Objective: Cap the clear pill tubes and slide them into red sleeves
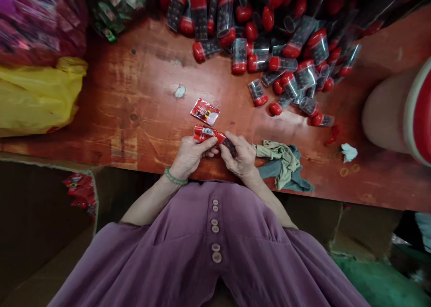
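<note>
Near the table's front edge, my left hand point(193, 154) is closed on a red printed packet point(203, 133), with the thumb across its right end. My right hand point(240, 154) is closed around a clear tube point(230, 146) with dark round contents. The packet and the tube's red end meet between my hands; whether they are joined I cannot tell. Just beyond them, a flat red sachet point(205, 111) lies on the wooden table point(148, 96). My fingers partly cover both held things.
Many red-capped clear tubes point(239, 55) lie heaped at the back. To the right are crumpled cloths point(284, 163), a white scrap point(349, 152) and a large pale bucket point(387, 109). A yellow bag point(37, 98) and a pink bag point(40, 24) stand at left.
</note>
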`<state>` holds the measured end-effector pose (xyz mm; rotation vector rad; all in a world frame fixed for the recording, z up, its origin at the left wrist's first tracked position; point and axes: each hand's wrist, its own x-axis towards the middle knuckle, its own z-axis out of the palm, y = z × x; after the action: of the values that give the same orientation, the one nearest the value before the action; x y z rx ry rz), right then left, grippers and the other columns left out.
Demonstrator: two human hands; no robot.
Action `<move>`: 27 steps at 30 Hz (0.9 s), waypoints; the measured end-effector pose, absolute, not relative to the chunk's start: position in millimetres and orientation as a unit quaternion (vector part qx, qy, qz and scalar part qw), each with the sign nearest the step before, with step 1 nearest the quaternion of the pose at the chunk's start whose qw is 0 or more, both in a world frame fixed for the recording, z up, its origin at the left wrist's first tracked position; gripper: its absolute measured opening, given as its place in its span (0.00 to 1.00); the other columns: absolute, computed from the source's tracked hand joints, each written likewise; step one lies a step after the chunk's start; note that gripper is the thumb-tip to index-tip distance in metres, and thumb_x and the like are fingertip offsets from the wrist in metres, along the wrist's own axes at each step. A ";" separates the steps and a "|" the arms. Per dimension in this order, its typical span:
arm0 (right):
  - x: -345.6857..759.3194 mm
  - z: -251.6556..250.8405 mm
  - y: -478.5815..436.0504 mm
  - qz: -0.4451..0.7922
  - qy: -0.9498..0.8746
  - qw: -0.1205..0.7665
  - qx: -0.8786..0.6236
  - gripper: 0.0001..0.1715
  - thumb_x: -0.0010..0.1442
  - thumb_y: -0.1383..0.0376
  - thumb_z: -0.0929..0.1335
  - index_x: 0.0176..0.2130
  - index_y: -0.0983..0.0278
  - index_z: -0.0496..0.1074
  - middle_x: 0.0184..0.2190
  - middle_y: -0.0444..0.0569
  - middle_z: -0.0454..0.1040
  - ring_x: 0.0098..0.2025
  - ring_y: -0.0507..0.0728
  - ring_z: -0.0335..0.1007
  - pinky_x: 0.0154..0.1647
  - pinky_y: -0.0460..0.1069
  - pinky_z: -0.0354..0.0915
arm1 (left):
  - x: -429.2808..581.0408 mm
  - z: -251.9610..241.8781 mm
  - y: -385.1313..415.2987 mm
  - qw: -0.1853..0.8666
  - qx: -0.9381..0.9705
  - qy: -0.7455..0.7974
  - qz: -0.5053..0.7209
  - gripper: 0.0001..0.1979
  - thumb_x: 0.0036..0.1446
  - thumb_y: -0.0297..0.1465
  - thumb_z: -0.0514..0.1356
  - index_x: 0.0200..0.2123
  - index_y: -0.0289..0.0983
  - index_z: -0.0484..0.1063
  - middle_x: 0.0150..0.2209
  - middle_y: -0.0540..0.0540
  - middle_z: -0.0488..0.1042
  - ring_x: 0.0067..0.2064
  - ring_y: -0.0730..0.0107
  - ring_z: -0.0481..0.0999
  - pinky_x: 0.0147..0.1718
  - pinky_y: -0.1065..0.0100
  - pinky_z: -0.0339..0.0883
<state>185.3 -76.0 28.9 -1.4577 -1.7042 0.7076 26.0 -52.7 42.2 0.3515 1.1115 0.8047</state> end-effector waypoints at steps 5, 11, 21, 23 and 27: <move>173.1 29.7 -75.0 0.472 -0.490 0.432 -0.592 0.20 0.63 0.54 0.69 0.49 0.62 0.73 0.32 0.43 0.76 0.21 0.46 0.63 0.24 0.45 0.67 | 25.3 43.5 -51.1 0.772 0.161 0.504 0.351 0.23 0.35 0.44 0.76 0.26 0.31 0.78 0.22 0.46 0.78 0.21 0.77 0.74 0.21 0.76 0.67; 175.2 36.3 -70.8 0.554 -0.417 0.446 -0.566 0.20 0.57 0.55 0.74 0.46 0.60 0.73 0.28 0.39 0.75 0.18 0.45 0.62 0.20 0.43 0.65 | 19.8 39.3 -50.1 0.785 0.177 0.471 0.360 0.23 0.37 0.46 0.75 0.26 0.32 0.78 0.23 0.46 0.79 0.23 0.78 0.76 0.23 0.78 0.70; 168.0 31.2 -74.3 0.550 -0.437 0.432 -0.566 0.22 0.59 0.52 0.72 0.48 0.61 0.72 0.33 0.42 0.77 0.22 0.46 0.65 0.23 0.44 0.67 | 19.6 37.8 -47.0 0.784 0.192 0.461 0.369 0.23 0.37 0.46 0.75 0.27 0.33 0.76 0.18 0.51 0.73 0.18 0.79 0.70 0.18 0.78 0.63; 167.6 28.8 -75.5 0.484 -0.496 0.430 -0.578 0.22 0.60 0.52 0.71 0.50 0.60 0.72 0.37 0.45 0.78 0.28 0.49 0.71 0.31 0.46 0.71 | 23.2 38.4 -47.5 0.765 0.197 0.474 0.389 0.21 0.37 0.45 0.75 0.25 0.34 0.76 0.18 0.51 0.73 0.19 0.80 0.69 0.18 0.78 0.63; 166.3 23.9 -77.5 0.386 -0.585 0.422 -0.576 0.26 0.60 0.53 0.71 0.55 0.60 0.70 0.43 0.50 0.78 0.37 0.55 0.76 0.41 0.51 0.74 | 25.9 38.2 -48.7 0.746 0.213 0.475 0.416 0.20 0.39 0.45 0.75 0.23 0.34 0.76 0.18 0.52 0.72 0.19 0.81 0.67 0.19 0.76 0.62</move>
<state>166.3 -77.5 23.9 -1.4412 -1.4639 0.9666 25.9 -48.7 38.2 0.4670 1.0389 0.9095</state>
